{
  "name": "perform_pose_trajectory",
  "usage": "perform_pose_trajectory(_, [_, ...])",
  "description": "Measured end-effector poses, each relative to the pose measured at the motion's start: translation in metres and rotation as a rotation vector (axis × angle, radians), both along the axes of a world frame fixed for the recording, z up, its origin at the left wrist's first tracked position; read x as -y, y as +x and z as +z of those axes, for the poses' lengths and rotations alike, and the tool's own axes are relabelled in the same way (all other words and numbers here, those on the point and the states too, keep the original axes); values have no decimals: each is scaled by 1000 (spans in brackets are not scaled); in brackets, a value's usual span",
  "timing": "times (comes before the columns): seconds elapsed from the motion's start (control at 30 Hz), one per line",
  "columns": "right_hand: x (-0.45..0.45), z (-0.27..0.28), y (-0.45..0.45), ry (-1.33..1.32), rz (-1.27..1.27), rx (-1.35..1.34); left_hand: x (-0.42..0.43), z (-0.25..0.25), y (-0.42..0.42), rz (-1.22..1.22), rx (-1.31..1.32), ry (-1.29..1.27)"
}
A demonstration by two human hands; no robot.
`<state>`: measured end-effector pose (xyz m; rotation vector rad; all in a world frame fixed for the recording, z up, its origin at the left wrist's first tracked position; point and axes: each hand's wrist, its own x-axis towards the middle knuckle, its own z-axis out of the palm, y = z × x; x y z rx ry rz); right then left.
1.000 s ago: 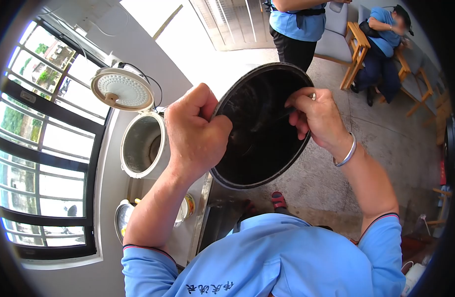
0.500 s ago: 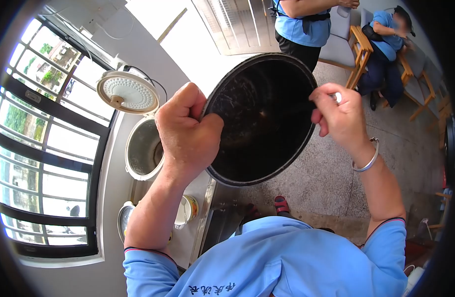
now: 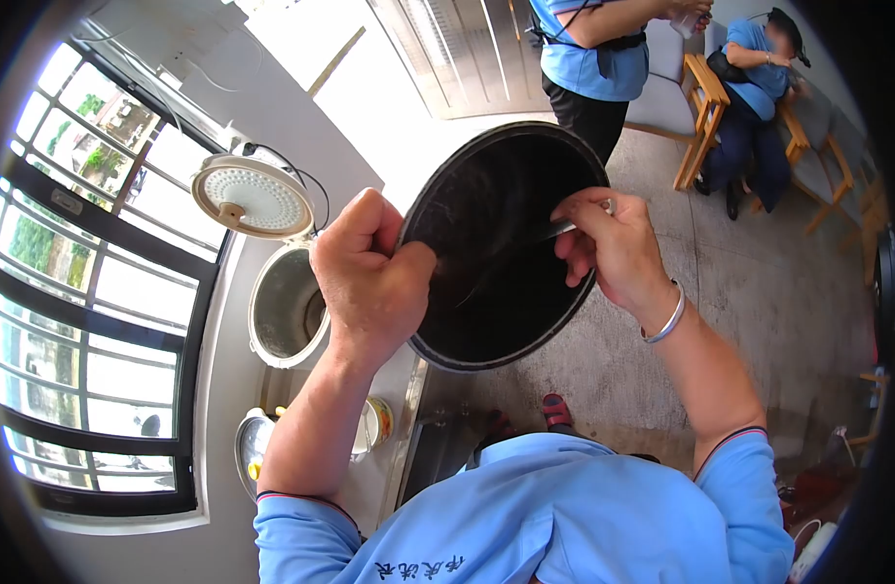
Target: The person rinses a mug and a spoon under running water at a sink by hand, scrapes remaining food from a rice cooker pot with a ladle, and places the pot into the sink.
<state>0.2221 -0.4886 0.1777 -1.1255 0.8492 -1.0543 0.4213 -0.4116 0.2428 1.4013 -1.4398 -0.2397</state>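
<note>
A black round rice cooker inner pot (image 3: 506, 321) is held up in front of my chest, tilted so that its dark inside faces me. My left hand (image 3: 371, 277) is closed on the pot's left rim, with the thumb over the edge. Inside the pot's right side, my right hand (image 3: 608, 243) is closed around a thin silvery utensil (image 3: 561, 228). One end of it shows above my fist; the other end is lost against the dark interior, so its kind is unclear.
The rice cooker body (image 3: 290, 307) stands by the window with its lid (image 3: 253, 198) raised. Near my left forearm are a patterned cup (image 3: 376, 425) and a glass lid (image 3: 253, 443) on the counter (image 3: 389, 438). One person (image 3: 588, 68) stands ahead; another (image 3: 754, 97) sits on a wooden chair.
My right hand has moved left, from the pot's right rim into its opening, bringing the silvery utensil along. The pot has shifted slightly down and left.
</note>
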Motion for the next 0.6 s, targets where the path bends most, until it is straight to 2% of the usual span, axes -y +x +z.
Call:
perform_pose_trajectory(0.1, [-1, -4, -6, -28, 22, 46, -1, -4, 15, 15, -43, 3])
perform_pose_trajectory(0.2, [2, -1, -27, -142, 59, 124, -2, -5, 27, 72, -345, 43])
perform_pose_trajectory(0.37, [7, 58, -75, -234, 58, 120, -12, -1, 34, 56, -550, 152])
perform_pose_trajectory(0.43, [12, 81, -95, -259, 126, 192, -17, -3, 34, 59, -626, 191])
perform_pose_trajectory(0.53, [21, 120, -124, -355, 361, 191, -26, -1, 25, 47, -686, 256])
perform_pose_trajectory(0.6, [17, 146, -148, -330, 383, 174, -32, -2, 17, 17, -739, 277])
